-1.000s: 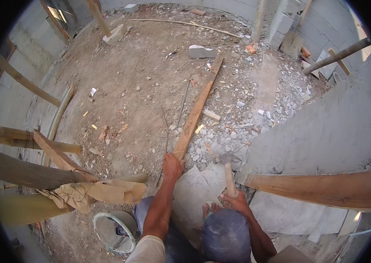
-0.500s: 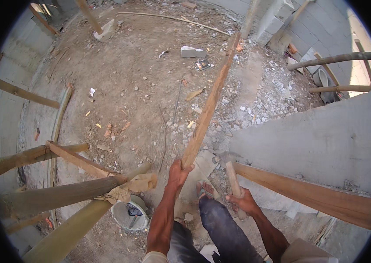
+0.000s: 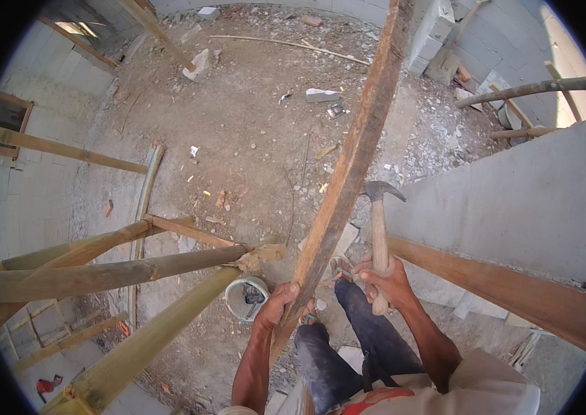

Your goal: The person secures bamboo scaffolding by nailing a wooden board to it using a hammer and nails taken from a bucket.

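A long, rough wooden plank [image 3: 348, 180] slants up and away in front of me, its far end beyond the top edge of the picture. My left hand [image 3: 279, 302] is closed round its lower part. To the right, my right hand [image 3: 386, 280] grips the wooden handle of a claw hammer [image 3: 379, 228]. The hammer stands head up, its metal head near the right side of the plank; whether the two touch I cannot tell. Below the hands show my legs and sandalled feet.
Round wooden poles [image 3: 113, 273] cross at the left, beside a white bucket [image 3: 246, 299] with tools inside. A grey concrete slab [image 3: 507, 207] edged by a wooden beam [image 3: 500, 294] lies at the right. Rubble [image 3: 431, 138] and a broken block [image 3: 322, 95] lie on the dirt floor.
The plank has come up closer to me, and its lower end now reaches below my left hand. My right hand has raised the hammer. The view has shifted.
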Motion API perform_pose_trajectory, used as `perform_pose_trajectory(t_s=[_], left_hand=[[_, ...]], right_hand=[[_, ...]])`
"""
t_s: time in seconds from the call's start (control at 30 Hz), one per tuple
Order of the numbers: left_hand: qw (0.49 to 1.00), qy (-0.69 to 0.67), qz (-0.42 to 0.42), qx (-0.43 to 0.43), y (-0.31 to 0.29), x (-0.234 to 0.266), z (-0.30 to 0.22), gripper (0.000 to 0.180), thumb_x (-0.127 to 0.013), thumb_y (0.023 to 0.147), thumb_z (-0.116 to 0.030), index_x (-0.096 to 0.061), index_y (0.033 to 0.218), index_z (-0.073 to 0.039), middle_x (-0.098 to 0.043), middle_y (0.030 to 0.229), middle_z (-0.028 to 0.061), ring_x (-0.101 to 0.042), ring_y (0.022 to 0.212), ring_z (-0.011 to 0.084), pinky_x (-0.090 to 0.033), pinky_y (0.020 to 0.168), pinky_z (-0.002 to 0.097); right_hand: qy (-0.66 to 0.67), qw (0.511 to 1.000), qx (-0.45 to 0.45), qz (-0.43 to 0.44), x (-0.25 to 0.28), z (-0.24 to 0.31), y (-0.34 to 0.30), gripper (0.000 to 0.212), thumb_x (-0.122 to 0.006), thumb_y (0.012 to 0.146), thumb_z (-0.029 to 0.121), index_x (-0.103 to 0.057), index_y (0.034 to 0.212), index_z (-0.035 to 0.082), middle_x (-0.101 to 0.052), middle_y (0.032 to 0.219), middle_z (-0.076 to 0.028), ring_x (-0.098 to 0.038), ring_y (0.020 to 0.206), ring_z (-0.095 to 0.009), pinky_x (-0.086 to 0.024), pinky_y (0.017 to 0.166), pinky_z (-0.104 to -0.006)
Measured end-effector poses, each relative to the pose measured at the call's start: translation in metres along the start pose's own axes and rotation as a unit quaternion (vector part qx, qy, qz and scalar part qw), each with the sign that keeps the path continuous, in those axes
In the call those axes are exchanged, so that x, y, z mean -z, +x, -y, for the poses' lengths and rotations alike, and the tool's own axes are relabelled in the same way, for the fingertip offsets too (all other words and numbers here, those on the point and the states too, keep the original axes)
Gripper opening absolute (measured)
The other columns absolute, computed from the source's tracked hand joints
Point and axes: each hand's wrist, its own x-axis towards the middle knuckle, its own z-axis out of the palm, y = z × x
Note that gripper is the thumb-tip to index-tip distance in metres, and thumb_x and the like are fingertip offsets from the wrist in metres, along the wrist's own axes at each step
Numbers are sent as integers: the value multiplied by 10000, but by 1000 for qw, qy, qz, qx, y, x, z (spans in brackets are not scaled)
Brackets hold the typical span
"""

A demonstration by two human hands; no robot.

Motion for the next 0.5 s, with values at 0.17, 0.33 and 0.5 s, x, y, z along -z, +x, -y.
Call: perform_pose_trajectory(t_s=[0.17, 0.33, 0.5], left_hand=[[982, 155, -55, -88, -137, -78, -57, 721, -614, 1021, -700, -678, 1236, -15, -689, 975, 72, -657, 848, 178, -537, 780, 356], [945, 268, -128, -137, -239, -124, -49, 814, -675, 963, -758, -648, 1236, 9, -669, 957, 76, -658, 848, 195, -548, 796, 397], [801, 431, -339, -241, -330, -185, -38, 791, -894, 818, -546, -631, 1266, 50, -690, 1111, 296, -699, 1041, 456, -562, 910, 520]], right_hand=[[34, 983, 169, 64, -57, 81, -59, 623, -850, 836, 11, -480, 1336, -29, -733, 1241, -283, -620, 519, -159, -552, 427, -326], [43, 948, 299, 95, -118, 109, -101, 932, -1000, 745, 348, -473, 1393, -64, -735, 1042, -229, -601, 470, -171, -509, 391, -317], [117, 906, 348, 213, -197, 152, -184, 1017, -1017, 713, 483, -471, 1371, -67, -713, 913, -195, -586, 451, -173, -485, 365, -312]])
